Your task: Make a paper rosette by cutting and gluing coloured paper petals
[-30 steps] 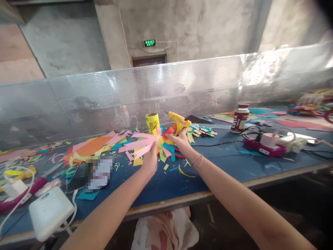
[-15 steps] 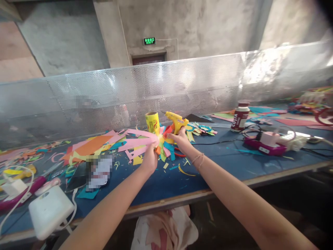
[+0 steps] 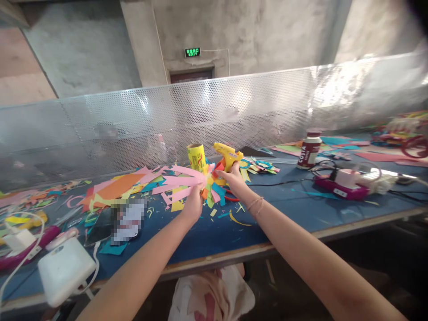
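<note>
My left hand (image 3: 193, 206) is closed on the near side of a bunch of coloured paper strips (image 3: 182, 181), with pink ones fanning to the left and yellow, green, orange and blue ones around the middle. My right hand (image 3: 234, 177) grips the handle of a yellow glue gun (image 3: 228, 153), its nozzle pointing left above the bunch. The thumb of that hand reaches toward a red paper piece at the bunch's right side; whether it pinches it I cannot tell. Just behind the strips stands a yellow cardboard tube (image 3: 196, 157), upright.
Paper sheets (image 3: 117, 185) and scraps cover much of the blue table (image 3: 230, 240). A phone (image 3: 130, 220) and white adapter (image 3: 67, 270) lie left. Right are a coffee bottle (image 3: 309, 150), a purple power strip (image 3: 341, 189) and cables. A perforated metal panel (image 3: 214, 116) runs behind.
The bunch of strips and my left fingers have shifted very slightly right. My right hand and the glue gun have barely moved, and both grips stay the same.
</note>
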Tool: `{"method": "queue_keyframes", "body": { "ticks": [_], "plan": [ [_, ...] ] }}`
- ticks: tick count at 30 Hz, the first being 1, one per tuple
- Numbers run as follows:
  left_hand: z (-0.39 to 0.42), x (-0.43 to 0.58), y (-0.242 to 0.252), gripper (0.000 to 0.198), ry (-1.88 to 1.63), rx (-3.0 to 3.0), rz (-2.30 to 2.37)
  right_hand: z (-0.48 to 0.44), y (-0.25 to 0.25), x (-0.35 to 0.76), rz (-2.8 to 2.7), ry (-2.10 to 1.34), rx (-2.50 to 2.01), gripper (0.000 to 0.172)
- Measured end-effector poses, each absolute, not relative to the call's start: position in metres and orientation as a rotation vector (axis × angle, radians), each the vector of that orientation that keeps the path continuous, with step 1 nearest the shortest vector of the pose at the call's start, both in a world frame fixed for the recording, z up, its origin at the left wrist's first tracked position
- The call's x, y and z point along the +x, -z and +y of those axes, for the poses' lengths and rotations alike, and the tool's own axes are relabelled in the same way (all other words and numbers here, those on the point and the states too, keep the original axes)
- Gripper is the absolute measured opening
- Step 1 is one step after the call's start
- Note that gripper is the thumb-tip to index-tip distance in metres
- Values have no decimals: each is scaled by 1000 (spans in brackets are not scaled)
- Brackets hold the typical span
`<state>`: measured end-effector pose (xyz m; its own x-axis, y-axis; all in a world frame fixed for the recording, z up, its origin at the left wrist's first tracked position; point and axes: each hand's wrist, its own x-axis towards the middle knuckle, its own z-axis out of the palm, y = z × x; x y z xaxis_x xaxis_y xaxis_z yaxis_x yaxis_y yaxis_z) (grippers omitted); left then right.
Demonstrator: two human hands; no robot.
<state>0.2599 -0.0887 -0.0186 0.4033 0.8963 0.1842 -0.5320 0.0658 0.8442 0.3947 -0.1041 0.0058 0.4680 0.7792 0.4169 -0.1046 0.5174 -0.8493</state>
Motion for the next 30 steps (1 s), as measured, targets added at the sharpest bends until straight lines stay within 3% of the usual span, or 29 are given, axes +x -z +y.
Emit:
{"method": "queue_keyframes", "body": {
  "ticks": [17,26,30],
  "plan": [
    [-102,256,-4,16,-1047,887,385,-103,-5,394,-971,-660,-857,72],
    [-99,254,-4,8,-1014,941,356,-104,-5,394,-958,-711,-838,68],
    [-84,254,5,6,-1158,893,450,-96,-2,402,-947,-644,-893,62]
  ]
}}
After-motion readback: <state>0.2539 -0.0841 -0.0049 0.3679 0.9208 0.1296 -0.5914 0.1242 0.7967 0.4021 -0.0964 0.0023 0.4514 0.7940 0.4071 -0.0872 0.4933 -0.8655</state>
